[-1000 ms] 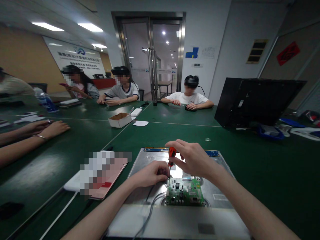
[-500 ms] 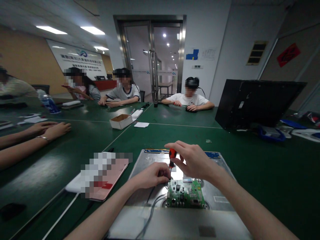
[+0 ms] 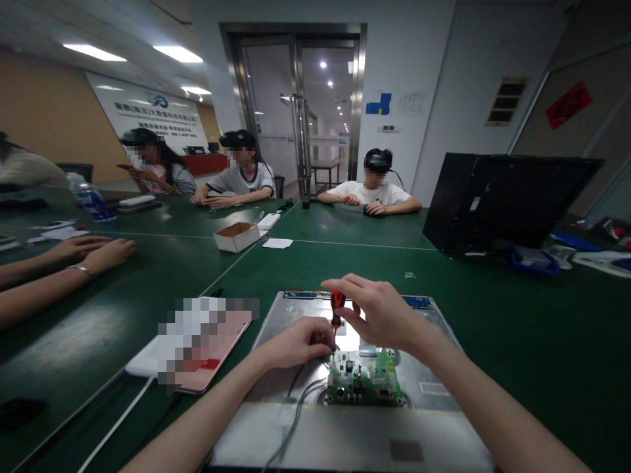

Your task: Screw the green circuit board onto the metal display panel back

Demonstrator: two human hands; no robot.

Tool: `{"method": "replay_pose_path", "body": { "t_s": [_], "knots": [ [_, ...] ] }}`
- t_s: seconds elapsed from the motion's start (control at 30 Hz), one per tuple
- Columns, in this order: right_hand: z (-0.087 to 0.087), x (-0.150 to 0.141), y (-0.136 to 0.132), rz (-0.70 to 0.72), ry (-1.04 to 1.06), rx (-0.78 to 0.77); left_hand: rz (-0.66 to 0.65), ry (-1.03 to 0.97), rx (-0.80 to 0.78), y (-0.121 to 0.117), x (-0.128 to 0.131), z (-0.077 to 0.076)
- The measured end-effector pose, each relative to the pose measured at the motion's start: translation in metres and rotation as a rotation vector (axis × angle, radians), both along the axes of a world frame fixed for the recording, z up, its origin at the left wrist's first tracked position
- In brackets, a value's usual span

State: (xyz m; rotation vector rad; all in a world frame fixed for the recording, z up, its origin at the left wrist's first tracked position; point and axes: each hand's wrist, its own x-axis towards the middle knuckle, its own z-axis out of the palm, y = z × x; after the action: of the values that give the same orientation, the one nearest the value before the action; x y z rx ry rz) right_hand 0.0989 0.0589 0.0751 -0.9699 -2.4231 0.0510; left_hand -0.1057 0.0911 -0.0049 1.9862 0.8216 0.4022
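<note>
"What do your hands have at the moment?"

"My right hand [image 3: 382,312] grips the red-and-black screwdriver [image 3: 338,301] by its handle, thumb and fingers around it, the shaft pointing down. My left hand [image 3: 296,341] is curled beside the tip; I can't tell from here whether the fingers pinch anything."

"And the circuit board [image 3: 365,381]?"

"Flat on the back of the metal display panel [image 3: 428,387], which lies at the near edge of the desk [image 3: 517,328]. The screwdriver's tip is at the board's far left corner."

"How far along does it look?"

"The board is on the panel, and the tool is at that one corner. Whether any screw is tight, loose or out, I can't make out. Gray cables [image 3: 297,414] run from beside the board's left edge towards the panel's near edge; I can't see whether they're plugged in."

"Anything else around?"

"A pink phone [image 3: 231,338] is left of the panel, with a blue strip board [image 3: 419,302] along the panel's far edge. Beyond are an open box [image 3: 239,243] and, to the right, a black monitor [image 3: 493,203]. A co-worker's hands [image 3: 111,256] rest near the desk's left edge, well apart from mine."
</note>
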Motion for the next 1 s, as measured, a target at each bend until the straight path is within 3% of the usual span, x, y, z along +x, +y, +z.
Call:
{"method": "replay_pose_path", "body": {
  "t_s": [0.17, 0.4, 0.6, 0.83, 1.0],
  "knots": [
    [-0.0004, -0.0009, 0.0014, -0.049, -0.04, 0.043, 0.002, 0.021, 0.023, 0.0001, -0.0004, 0.0006],
    [0.0005, 0.0005, -0.0011, 0.042, 0.02, -0.014, 0.003, 0.016, 0.015, 0.0006, -0.0007, -0.0008],
    [0.0, 0.0, 0.0008, -0.031, -0.04, 0.022, 0.002, 0.032, 0.023, -0.0006, -0.0002, 0.002],
    [0.0038, 0.0005, -0.0036, 0.088, 0.046, -0.04, 0.013, 0.031, 0.014, 0.0002, 0.0002, 0.0005],
    [0.001, -0.0006, -0.0006, -0.021, -0.018, 0.013, 0.007, 0.045, 0.027, -0.0005, 0.0003, 0.0011]
  ]
}}
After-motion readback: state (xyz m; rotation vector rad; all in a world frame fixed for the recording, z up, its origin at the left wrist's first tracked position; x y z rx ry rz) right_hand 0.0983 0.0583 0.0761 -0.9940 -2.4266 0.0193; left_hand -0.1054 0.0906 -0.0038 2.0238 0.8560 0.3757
